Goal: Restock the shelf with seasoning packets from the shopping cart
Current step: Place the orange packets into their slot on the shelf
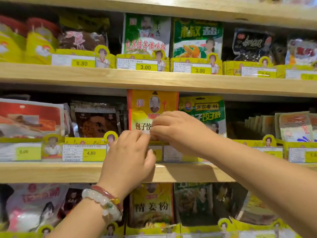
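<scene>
A yellow seasoning packet (145, 107) with a portrait and black characters stands upright in the middle shelf's display tray, its top touching the underside of the shelf above. My right hand (178, 131) lies over the packet's lower half with fingers closed on it. My left hand (128, 158), with bead bracelets on the wrist, pinches the packet's lower left edge right beside the right hand's fingertips. The packet's bottom is hidden behind both hands. The shopping cart is out of view.
Wooden shelf boards (154, 79) run across three levels. A green packet (205, 112) stands right of the yellow one, a dark packet (96, 121) to its left. Yellow trays carry price tags (91, 152). More packets fill the shelves above and below.
</scene>
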